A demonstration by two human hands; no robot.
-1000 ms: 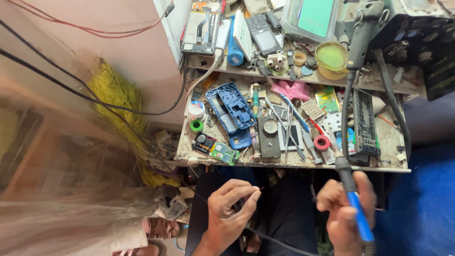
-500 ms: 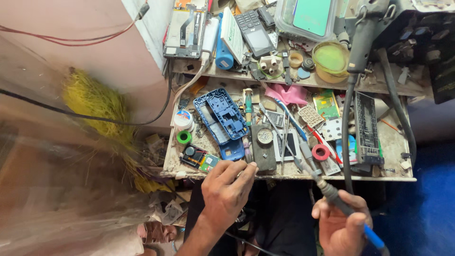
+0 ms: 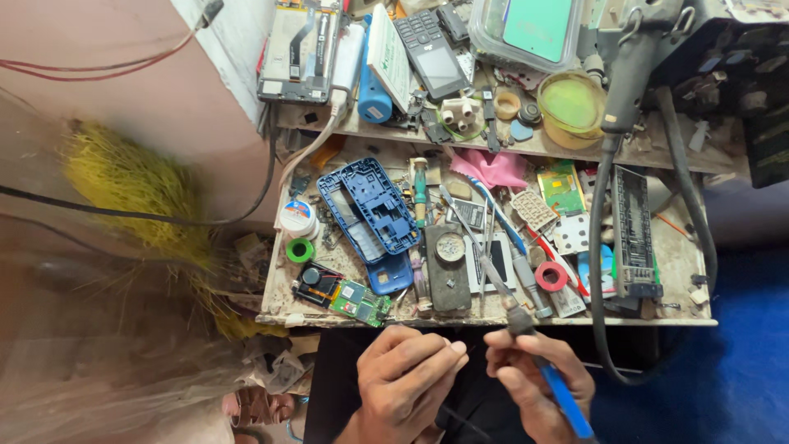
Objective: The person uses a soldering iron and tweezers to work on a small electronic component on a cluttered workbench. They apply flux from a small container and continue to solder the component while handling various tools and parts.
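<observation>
Below the front edge of a cluttered desk (image 3: 682, 263), the right hand (image 3: 534, 382) is clamped around a blue-handled soldering iron (image 3: 526, 329), tip over the desk. Touching it, the left hand (image 3: 407, 374) has fingers pinched together; what they hold is unclear.

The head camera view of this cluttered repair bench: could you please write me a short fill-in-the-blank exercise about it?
1. The right hand holds a soldering iron with a ____ handle.
2. The left hand is beside the right hand, just below the front edge of the ____.
3. The blue phone frame lies to the ____ of the green tape roll in the picture.
4. The small tape roll near the iron's shaft is ____.

Missing words: blue; workbench; right; red
</observation>
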